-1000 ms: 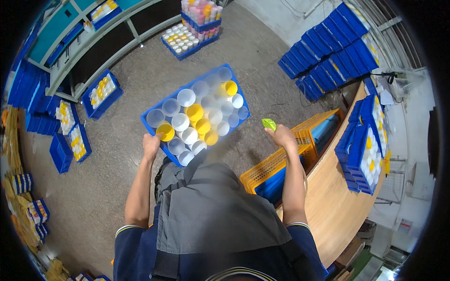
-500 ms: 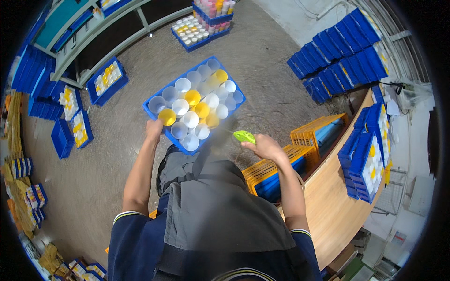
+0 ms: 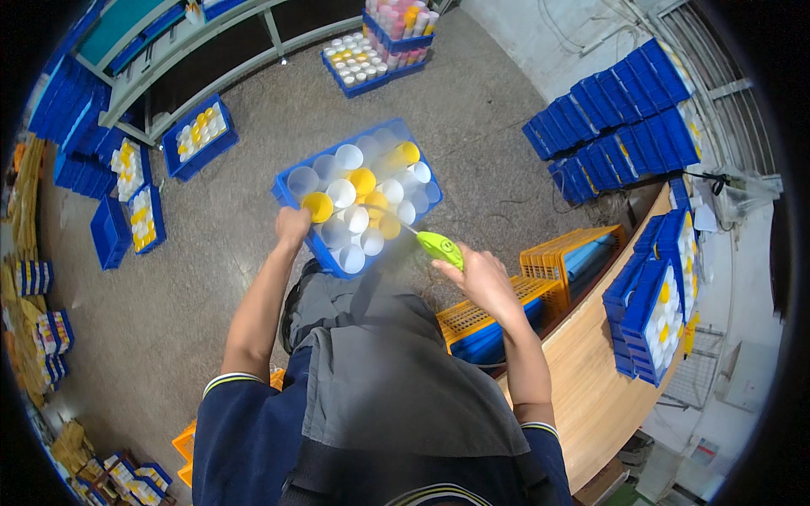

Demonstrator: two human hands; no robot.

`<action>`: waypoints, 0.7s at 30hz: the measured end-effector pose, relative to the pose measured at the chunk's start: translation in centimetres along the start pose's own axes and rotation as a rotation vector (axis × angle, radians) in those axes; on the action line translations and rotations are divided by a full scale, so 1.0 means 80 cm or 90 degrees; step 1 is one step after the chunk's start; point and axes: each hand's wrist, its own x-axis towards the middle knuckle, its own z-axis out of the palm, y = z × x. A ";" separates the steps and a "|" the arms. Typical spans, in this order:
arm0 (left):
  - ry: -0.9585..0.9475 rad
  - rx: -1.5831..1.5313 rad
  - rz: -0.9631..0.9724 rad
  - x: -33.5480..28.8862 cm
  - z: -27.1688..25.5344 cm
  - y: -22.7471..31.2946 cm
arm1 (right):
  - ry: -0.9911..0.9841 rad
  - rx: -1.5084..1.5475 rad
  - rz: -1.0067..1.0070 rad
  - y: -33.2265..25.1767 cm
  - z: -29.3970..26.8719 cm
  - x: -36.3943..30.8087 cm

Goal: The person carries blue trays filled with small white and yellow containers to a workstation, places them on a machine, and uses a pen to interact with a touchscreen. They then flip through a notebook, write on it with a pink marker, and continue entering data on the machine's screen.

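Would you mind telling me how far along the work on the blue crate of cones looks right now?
Done: the blue crate is already packed with upright white and yellow cones. In hand: the left hand grips the crate's near edge, while the right hand holds a green tool with its thin tip pointing toward the cones. Left: I cannot tell which cones have been treated; other filled crates sit on the floor.

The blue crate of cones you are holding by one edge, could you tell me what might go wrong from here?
1. The left hand alone grips the blue crate, so it might tip and spill its white and yellow cones.
2. The right hand points the green tool close over them; its thin tip could knock one.
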 end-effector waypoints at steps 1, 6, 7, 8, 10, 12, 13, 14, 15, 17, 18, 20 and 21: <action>-0.010 0.008 0.013 0.000 0.000 -0.002 | 0.032 0.000 -0.005 0.008 0.000 -0.003; -0.099 -0.165 -0.003 0.001 -0.015 -0.014 | 0.128 -0.047 0.107 0.070 -0.007 -0.015; -0.129 -0.216 -0.009 0.001 -0.019 -0.016 | 0.129 -0.065 0.143 0.082 -0.012 -0.015; -0.125 -0.218 0.014 -0.001 -0.022 -0.017 | 0.151 -0.071 0.139 0.092 -0.016 -0.017; -0.136 -0.231 0.047 -0.004 -0.026 -0.016 | 0.206 -0.051 0.150 0.103 -0.026 -0.014; -0.143 -0.244 0.054 -0.009 -0.027 -0.012 | 0.263 0.004 0.175 0.107 -0.035 -0.006; -0.154 -0.258 0.063 -0.010 -0.027 -0.010 | 0.268 0.002 0.167 0.107 -0.037 0.000; -0.160 -0.260 0.074 -0.012 -0.027 -0.008 | 0.270 -0.003 0.170 0.107 -0.038 0.007; -0.173 -0.271 0.088 -0.013 -0.027 -0.006 | 0.281 -0.003 0.148 0.107 -0.037 0.012; -0.188 -0.287 0.099 -0.011 -0.028 -0.004 | 0.250 0.026 0.197 0.114 -0.030 0.015; -0.189 -0.292 0.095 -0.009 -0.029 -0.004 | 0.223 0.023 0.214 0.120 -0.021 0.015; -0.199 -0.310 0.071 -0.003 -0.030 -0.006 | 0.179 0.002 0.239 0.139 0.002 0.007; -0.199 -0.313 0.063 0.000 -0.032 -0.008 | 0.195 0.031 0.242 0.153 0.016 -0.004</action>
